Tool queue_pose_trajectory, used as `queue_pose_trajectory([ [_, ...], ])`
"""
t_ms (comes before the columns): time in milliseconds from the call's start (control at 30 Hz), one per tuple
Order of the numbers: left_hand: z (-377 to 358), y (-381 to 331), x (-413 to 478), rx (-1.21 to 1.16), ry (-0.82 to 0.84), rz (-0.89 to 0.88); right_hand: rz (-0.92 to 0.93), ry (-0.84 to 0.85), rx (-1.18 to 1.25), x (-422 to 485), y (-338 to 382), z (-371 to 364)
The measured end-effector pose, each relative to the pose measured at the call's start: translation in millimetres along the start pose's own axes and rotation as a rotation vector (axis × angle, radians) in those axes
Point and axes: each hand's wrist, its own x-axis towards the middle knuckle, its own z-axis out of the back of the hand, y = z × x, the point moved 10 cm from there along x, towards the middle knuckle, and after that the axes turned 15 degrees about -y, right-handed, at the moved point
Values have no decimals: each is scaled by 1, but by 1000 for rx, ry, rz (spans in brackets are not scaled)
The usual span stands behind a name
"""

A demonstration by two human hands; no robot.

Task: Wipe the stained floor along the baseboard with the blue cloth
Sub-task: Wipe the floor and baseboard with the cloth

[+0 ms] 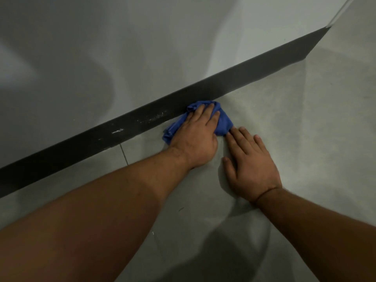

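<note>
A crumpled blue cloth (223, 123) lies on the grey tiled floor (295, 123), right against the dark baseboard (234, 84). My left hand (195, 137) presses down on the cloth, fingers spread over it and pointing toward the baseboard; much of the cloth is hidden under it. My right hand (250, 161) lies flat on the floor just right of the cloth, fingers apart, its fingertips touching the cloth's near right edge. White scuffs and specks mark the baseboard to the left of the cloth.
A pale wall (122, 47) rises above the baseboard. A tile joint (124, 154) runs from the baseboard toward me on the left. The baseboard ends at a wall corner (327, 27) at the upper right, with more floor beyond.
</note>
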Motion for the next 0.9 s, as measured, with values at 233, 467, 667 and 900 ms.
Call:
queue_pose_trajectory([
  [233,5,10,-40,-51,34,-171,-49,-53,88,-1,-3,7],
  [467,-6,3,1,1,26,-21,-18,-97,101,1,-1,9],
  [667,-13,-2,-17,4,124,-17,-48,-262,255,4,-5,24],
  [900,58,26,-81,-332,-38,144,-84,-204,287,3,-4,28],
])
